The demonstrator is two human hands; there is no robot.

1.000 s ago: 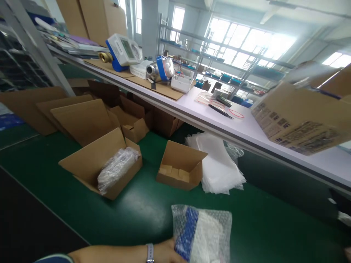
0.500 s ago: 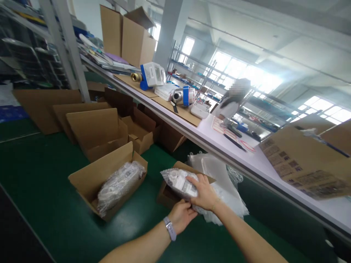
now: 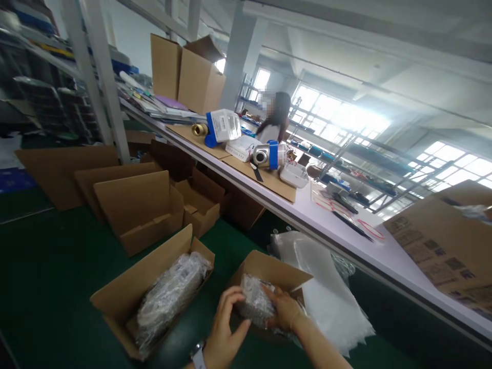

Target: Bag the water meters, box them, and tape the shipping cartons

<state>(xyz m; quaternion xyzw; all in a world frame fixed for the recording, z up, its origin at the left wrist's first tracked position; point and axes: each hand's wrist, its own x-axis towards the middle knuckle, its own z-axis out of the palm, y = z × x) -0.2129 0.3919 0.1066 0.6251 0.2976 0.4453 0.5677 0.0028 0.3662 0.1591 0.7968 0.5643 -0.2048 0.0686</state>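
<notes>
A package in clear bubble wrap (image 3: 257,302) sits partly inside a small open cardboard box (image 3: 265,264), its contents blurred by the plastic. My right hand (image 3: 286,310) grips it from the right, with the fingertips over its top. At the near left side of the same box, my left hand (image 3: 226,328) has thumb and fingers apart, the fingertips by the package's left end. Whether they touch it I cannot tell. Another wrapped package (image 3: 175,297) lies in a longer open carton (image 3: 144,271) to the left.
Several open cartons (image 3: 138,210) stand behind on the green surface (image 3: 49,287). Clear plastic bags (image 3: 326,292) lie right of the small box. Above runs a white shelf (image 3: 323,225) bearing meters (image 3: 225,125), black tweezers (image 3: 351,225) and a large carton (image 3: 446,246). A person (image 3: 274,118) is beyond it.
The package has gone down into the small box, with my right hand still on it. My left hand has moved from beneath it to the left and spread. The person beyond appears further left.
</notes>
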